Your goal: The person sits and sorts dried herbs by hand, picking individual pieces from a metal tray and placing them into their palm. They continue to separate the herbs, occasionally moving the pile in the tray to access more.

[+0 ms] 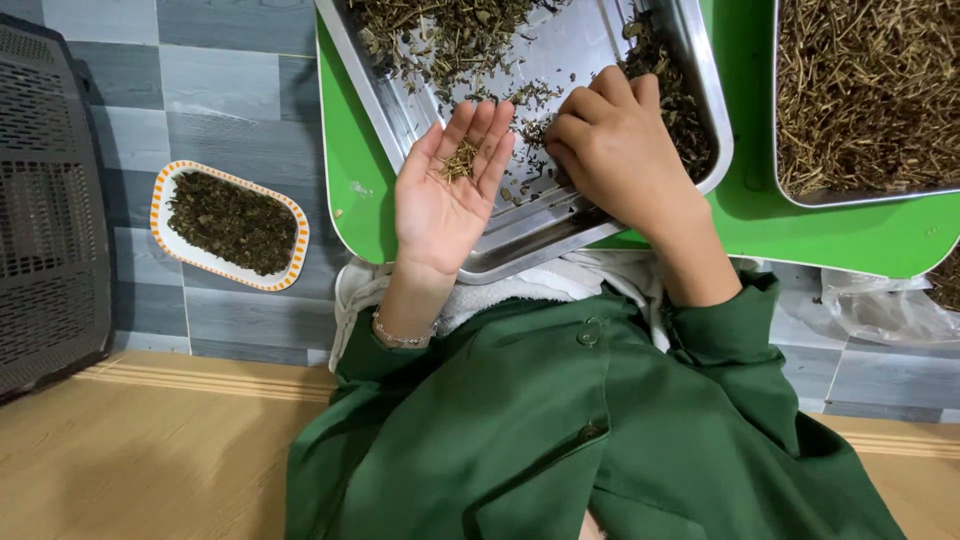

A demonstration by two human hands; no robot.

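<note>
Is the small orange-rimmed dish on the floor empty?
No, the orange-rimmed dish is filled with dark dried leaves, lying on the grey floor left of the green tray.

Oval dish [168, 236], orange-dotted rim, holds dark dried leaf on grey tile floor. Second steel tray [848, 194] of brown stems upper right. Dark perforated crate [45, 200] far left. Crumpled clear plastic bag [880, 305] right.

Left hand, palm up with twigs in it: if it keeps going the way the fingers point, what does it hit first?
Probably the loose dried herb bits on the steel tray; the left hand already sits over the tray, though its height is unclear.
</note>
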